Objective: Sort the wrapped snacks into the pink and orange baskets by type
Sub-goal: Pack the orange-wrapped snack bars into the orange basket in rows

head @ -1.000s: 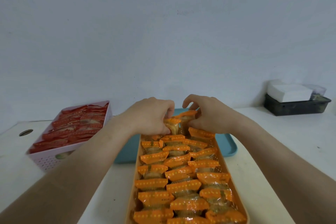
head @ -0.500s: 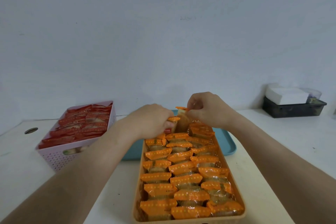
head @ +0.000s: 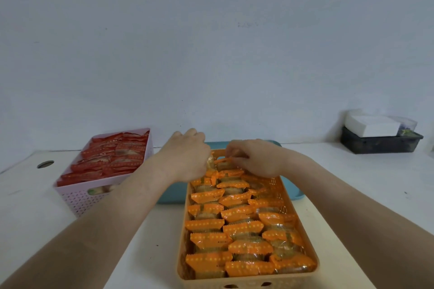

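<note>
An orange basket (head: pixel 303 225) stands in front of me, packed with several rows of orange-wrapped snacks (head: pixel 243 227). A pink basket (head: pixel 79 197) at the left holds red-wrapped snacks (head: pixel 110 159). Both hands are at the far end of the orange basket. My left hand (head: pixel 185 157) has curled fingers down among the far snacks. My right hand (head: pixel 256 159) pinches an orange-wrapped snack (head: pixel 223 162) at its edge. The fingertips of both hands are partly hidden.
A teal tray (head: pixel 171 195) lies behind the orange basket, mostly covered by it. A dark bin (head: pixel 378 143) with a white box (head: pixel 371 125) sits at the far right by the wall. A round hole (head: pixel 45 164) is in the white table at the left.
The raised snack has come down into the far row of the orange basket. Both hands have dropped lower onto that row, closer together. The camera has tilted, showing the whole basket.
</note>
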`<state>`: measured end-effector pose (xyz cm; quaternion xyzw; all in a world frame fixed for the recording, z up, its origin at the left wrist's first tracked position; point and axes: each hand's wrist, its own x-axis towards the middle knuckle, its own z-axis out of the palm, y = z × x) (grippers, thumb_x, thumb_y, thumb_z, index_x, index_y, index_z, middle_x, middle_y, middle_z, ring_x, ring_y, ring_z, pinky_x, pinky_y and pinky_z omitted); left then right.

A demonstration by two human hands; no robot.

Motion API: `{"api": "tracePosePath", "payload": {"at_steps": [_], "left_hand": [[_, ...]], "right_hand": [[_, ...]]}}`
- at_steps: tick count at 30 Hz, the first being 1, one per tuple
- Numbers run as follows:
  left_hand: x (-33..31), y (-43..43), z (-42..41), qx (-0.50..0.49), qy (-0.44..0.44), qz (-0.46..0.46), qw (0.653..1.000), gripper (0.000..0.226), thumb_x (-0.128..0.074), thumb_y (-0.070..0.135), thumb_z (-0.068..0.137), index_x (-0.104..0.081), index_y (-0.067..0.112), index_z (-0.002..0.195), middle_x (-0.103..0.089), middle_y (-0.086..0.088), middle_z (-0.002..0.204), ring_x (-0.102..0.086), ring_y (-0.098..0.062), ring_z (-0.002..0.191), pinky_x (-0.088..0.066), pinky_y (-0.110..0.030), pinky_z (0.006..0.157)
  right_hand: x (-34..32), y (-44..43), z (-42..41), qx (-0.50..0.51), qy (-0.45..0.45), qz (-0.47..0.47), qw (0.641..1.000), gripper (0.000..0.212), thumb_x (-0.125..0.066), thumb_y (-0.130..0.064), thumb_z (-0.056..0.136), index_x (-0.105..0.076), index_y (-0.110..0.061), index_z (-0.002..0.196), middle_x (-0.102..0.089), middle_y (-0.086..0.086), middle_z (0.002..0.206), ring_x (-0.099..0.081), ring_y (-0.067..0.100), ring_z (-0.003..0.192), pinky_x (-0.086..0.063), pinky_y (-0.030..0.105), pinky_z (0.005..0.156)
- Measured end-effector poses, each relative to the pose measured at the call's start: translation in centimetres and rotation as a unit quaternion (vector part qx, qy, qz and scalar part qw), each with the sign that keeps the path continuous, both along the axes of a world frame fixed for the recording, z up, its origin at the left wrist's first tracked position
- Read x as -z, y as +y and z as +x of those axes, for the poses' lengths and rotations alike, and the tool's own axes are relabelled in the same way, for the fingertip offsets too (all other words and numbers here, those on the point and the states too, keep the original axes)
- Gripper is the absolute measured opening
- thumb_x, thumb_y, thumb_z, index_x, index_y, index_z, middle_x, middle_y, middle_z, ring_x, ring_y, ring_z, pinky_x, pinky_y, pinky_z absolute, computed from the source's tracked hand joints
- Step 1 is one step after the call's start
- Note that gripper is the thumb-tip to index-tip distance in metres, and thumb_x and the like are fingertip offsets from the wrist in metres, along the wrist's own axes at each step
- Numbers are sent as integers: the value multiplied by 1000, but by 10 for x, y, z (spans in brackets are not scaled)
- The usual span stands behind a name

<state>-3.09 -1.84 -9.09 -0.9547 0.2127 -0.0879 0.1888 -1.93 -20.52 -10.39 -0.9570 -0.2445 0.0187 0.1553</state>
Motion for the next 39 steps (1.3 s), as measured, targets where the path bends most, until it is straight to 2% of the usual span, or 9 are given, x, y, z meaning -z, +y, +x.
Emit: {"api": "tracePosePath", "payload": {"at_steps": [4,7,10,13,19,24,33,36,39], "left_hand": [[6,3,2,16,25,-56,998,21,-43,24,91,-58,19,104,-52,-1,96,-47,-20,94,-39,-38,79],[5,10,5,4,82,-163,983,29,-48,33,92,-53,28,120,-54,10,93,-54,-15,96,-42,-34,78],[2,11,6,3,67,-130,989,32,-42,50,93,-62,31,109,-53,10,89,-52,-15,95,-44,-35,79],[7,0,1,66,6,-153,986,45,-33,54,94,-57,32,125,-57,6,116,-48,-15,111,-42,-40,90],[43,-10,3,94,120,-156,976,74,-20,70,86,-25,34,150,-25,11,157,-23,-13,143,-23,-45,116],[36,-8,-12,108,81,-361,923,58,-43,59,89,-43,33,141,-43,10,147,-35,-9,136,-28,-37,114],[50,11,-46,43,174,-260,949,86,-8,80,74,-16,41,150,10,25,150,12,-1,144,1,-38,121],[49,6,-54,51,165,-396,902,71,-22,71,87,-25,38,149,1,18,159,6,0,144,-1,-30,118],[46,6,-71,11,118,-579,806,52,-43,50,91,-36,40,142,-22,16,155,-12,-2,144,-14,-34,119]], "right_hand": [[-13,-14,-7,34,-41,64,996,25,-56,-29,93,-55,-29,118,-63,-6,111,-60,16,103,-49,35,91],[-26,-30,-11,49,-42,-24,998,23,-59,-29,91,-60,-29,113,-63,-11,105,-58,14,103,-49,37,93],[-23,-35,-16,46,-28,-73,996,24,-55,-33,93,-65,-26,114,-65,-6,111,-58,16,105,-48,37,94],[-16,-34,-19,41,-46,-65,996,28,-58,-39,90,-66,-26,114,-64,-7,109,-57,15,101,-47,34,90],[2,-34,-20,31,-110,-16,993,11,-63,-24,89,-70,-32,93,-65,-10,94,-57,11,88,-48,25,78],[2,-34,-29,18,-118,72,990,15,-62,-41,88,-67,-33,99,-60,-8,110,-54,10,100,-49,34,89],[5,-41,-36,41,-35,22,998,11,-70,-28,86,-75,-28,95,-66,-9,113,-56,9,102,-44,22,84],[8,-45,-39,52,-30,44,997,15,-62,-26,92,-69,-29,105,-63,-8,116,-56,11,105,-43,21,83],[14,-48,-51,94,-27,179,979,35,-58,-33,94,-52,-31,128,-56,-7,128,-52,14,120,-44,24,87]]}}
